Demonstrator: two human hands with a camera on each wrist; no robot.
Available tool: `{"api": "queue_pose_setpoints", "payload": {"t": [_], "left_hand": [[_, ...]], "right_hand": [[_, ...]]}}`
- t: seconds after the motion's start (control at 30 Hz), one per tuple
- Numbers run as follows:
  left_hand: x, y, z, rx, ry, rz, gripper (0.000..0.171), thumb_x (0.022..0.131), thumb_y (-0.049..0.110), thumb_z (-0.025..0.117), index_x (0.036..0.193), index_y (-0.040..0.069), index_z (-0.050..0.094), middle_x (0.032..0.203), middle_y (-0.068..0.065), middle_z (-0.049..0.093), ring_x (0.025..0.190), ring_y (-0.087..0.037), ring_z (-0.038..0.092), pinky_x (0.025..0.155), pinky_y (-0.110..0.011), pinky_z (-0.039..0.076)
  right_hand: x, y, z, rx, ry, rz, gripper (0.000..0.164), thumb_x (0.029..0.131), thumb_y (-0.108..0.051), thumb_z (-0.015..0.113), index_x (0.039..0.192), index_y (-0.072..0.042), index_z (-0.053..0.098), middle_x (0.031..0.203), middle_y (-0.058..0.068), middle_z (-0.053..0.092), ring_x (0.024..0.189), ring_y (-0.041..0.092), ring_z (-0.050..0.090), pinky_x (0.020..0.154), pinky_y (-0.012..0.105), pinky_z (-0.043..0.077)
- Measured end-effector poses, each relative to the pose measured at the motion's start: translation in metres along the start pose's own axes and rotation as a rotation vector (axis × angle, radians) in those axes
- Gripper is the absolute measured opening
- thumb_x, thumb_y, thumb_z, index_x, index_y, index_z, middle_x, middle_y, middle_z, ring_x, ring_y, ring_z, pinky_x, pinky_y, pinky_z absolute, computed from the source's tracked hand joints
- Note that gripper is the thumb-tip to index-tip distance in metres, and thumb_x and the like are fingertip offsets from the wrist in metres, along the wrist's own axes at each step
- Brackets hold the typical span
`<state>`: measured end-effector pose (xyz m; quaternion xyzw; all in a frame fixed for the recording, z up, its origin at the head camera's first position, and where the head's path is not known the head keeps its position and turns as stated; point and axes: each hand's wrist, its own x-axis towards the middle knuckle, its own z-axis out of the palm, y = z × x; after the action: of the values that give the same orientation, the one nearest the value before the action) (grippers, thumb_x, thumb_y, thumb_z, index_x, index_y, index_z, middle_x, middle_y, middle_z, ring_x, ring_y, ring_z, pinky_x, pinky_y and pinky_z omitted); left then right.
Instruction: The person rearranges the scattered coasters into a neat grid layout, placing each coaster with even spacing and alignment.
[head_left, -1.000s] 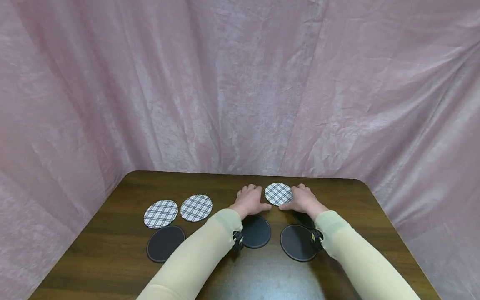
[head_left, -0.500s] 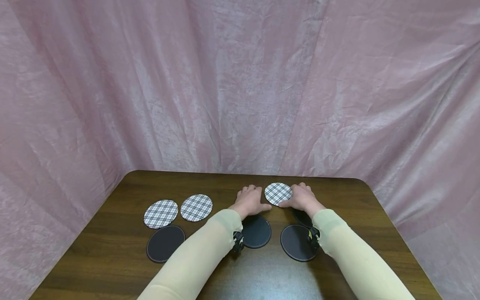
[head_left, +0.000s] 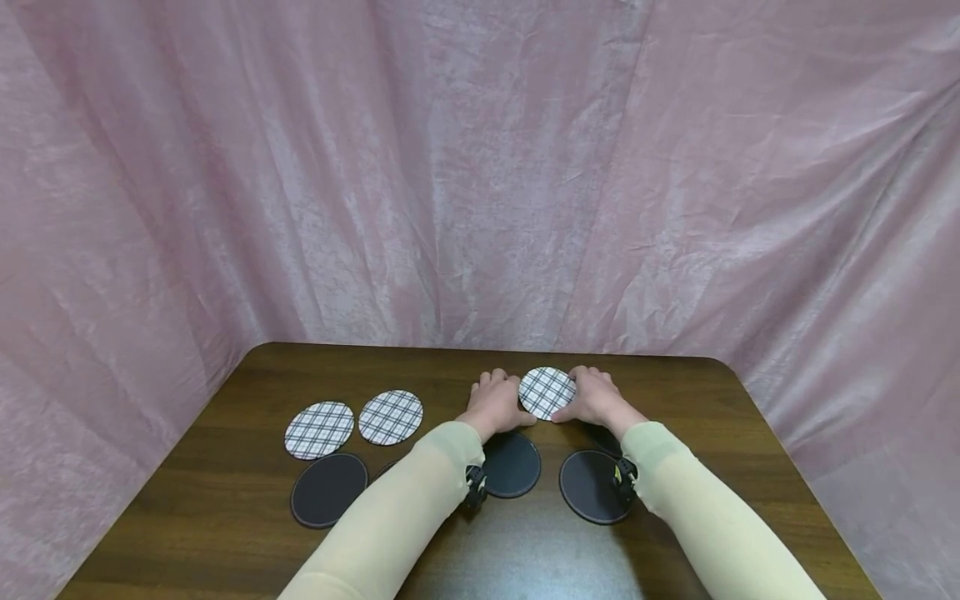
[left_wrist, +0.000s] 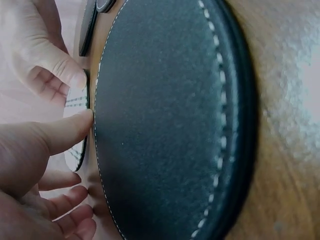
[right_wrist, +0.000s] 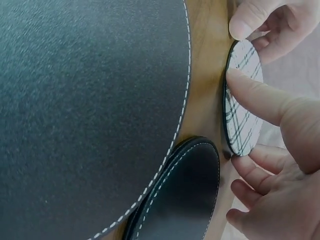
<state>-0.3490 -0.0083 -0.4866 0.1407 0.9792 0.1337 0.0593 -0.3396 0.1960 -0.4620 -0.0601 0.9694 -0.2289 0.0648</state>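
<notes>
A round black-and-white plaid coaster (head_left: 546,393) lies near the table's far edge, between both hands. My right hand (head_left: 596,398) holds it from the right, thumb on its near rim and a fingertip against its right rim, as the right wrist view shows. My left hand (head_left: 495,404) is on the other side, thumb held out and fingers loosely bent; its thumb tip touches or nearly touches the coaster's left rim. Just below the left hand sits a black stitched coaster (head_left: 512,465). Another black coaster (head_left: 594,487) lies nearer me, partly under the right wrist.
Two more plaid coasters (head_left: 319,430) lie at the left, above a black coaster (head_left: 330,490). The left sleeve mostly hides another dark rim, and a black coaster (right_wrist: 187,190) shows below the right hand. Pink curtain (head_left: 480,167) hangs behind the wooden table (head_left: 187,525).
My right hand has shifted left and slightly towards me, and the plaid coaster has slid left with it, closer to my left hand. The left hand has barely moved.
</notes>
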Motion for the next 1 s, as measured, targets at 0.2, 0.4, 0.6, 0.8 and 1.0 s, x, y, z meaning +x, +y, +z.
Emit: {"api": "queue_pose_setpoints", "payload": {"t": [0.2,0.4,0.6,0.8,1.0], "left_hand": [[-0.011,0.002,-0.012,-0.001,0.046,-0.005,0.074,0.090,0.047,0.092,0.145,0.005,0.065,0.133,-0.015,0.064,0.124,-0.035,0.056,0.106,-0.052,0.047],[-0.016,0.000,-0.019,-0.035,0.064,-0.002,0.078,0.089,0.039,0.095,0.150,0.003,0.060,0.134,-0.017,0.068,0.126,-0.037,0.061,0.109,-0.053,0.047],[-0.019,-0.012,-0.022,-0.019,0.048,0.006,0.078,0.091,0.041,0.093,0.150,0.002,0.060,0.136,-0.018,0.068,0.128,-0.039,0.061,0.110,-0.054,0.048],[-0.028,-0.023,-0.029,-0.009,0.034,-0.003,0.078,0.092,0.043,0.092,0.150,0.002,0.060,0.138,-0.019,0.068,0.131,-0.040,0.061,0.111,-0.056,0.048],[-0.036,-0.035,-0.034,-0.009,0.029,-0.017,0.078,0.092,0.041,0.092,0.151,0.001,0.059,0.142,-0.020,0.067,0.133,-0.042,0.059,0.113,-0.056,0.047]], "right_hand": [[0.001,-0.004,0.007,0.034,0.024,-0.020,0.095,0.079,-0.032,0.102,0.150,0.008,0.052,0.139,0.030,0.061,0.133,0.051,0.051,0.110,0.062,0.045],[0.000,-0.010,0.013,0.015,0.055,-0.054,0.096,0.080,-0.032,0.102,0.151,0.007,0.051,0.140,0.030,0.062,0.132,0.050,0.051,0.111,0.062,0.044],[0.000,-0.020,0.015,0.020,0.037,-0.081,0.096,0.081,-0.031,0.101,0.153,0.007,0.051,0.144,0.029,0.061,0.134,0.049,0.049,0.112,0.061,0.043],[0.003,-0.030,0.020,0.018,0.016,-0.114,0.092,0.083,-0.032,0.100,0.153,0.005,0.053,0.143,0.027,0.062,0.133,0.047,0.050,0.111,0.061,0.044],[0.005,-0.038,0.028,0.027,-0.001,-0.146,0.087,0.087,-0.030,0.098,0.153,0.006,0.053,0.143,0.025,0.062,0.134,0.045,0.050,0.113,0.059,0.043]]}}
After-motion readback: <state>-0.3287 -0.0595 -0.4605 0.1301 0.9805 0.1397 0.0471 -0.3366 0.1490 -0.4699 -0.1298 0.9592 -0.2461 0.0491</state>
